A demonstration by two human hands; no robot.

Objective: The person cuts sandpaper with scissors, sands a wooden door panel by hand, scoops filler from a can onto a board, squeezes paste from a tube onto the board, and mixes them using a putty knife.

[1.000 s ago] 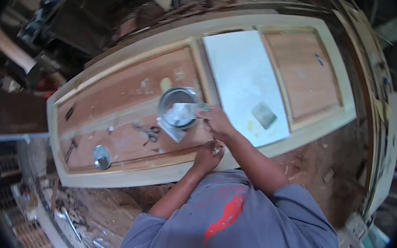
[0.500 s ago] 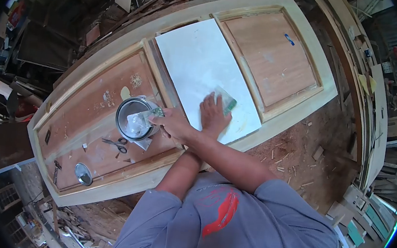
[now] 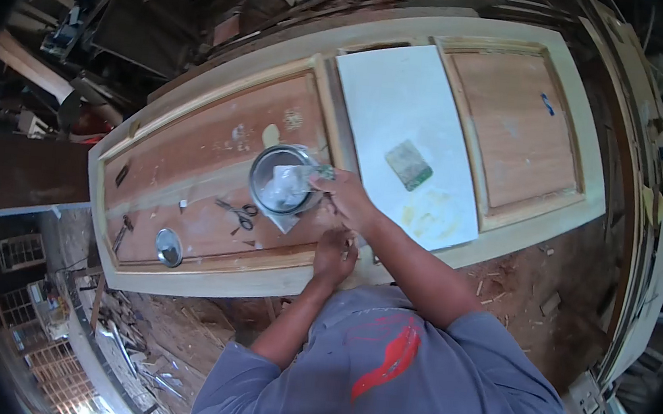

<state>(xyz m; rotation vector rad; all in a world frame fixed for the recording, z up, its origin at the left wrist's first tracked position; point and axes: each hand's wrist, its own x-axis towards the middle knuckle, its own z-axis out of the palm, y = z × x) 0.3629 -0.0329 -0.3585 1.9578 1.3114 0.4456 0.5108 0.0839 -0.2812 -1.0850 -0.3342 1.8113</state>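
My right hand (image 3: pixel 347 198) grips a flat green-and-white spreader (image 3: pixel 320 176), its far end over the mouth of an open metal can (image 3: pixel 258 177). Whitish, shiny material (image 3: pixel 286 185) shows inside the can around the spreader's tip. Below it, my left hand (image 3: pixel 333 257) is closed with curled fingers, close over the front rail of the wooden panelled door (image 3: pixel 204 284); I cannot tell what it holds, if anything. A grey-green flat rectangular piece (image 3: pixel 409 165) lies on the white board (image 3: pixel 390 93), with yellowish smears nearer the board's front edge.
Scissors (image 3: pixel 237 214) and a round metal lid (image 3: pixel 169 247) lie on the door's left panel, with a small dark tool (image 3: pixel 122 232) near its left end. Blue tape (image 3: pixel 547 104) marks the right panel. Wood scraps and shavings cover the ground around the door.
My left hand has let go of the flat rectangular piece on the white board and drawn back left to the front rail. My right hand still holds the spreader at the can. The view has shifted.
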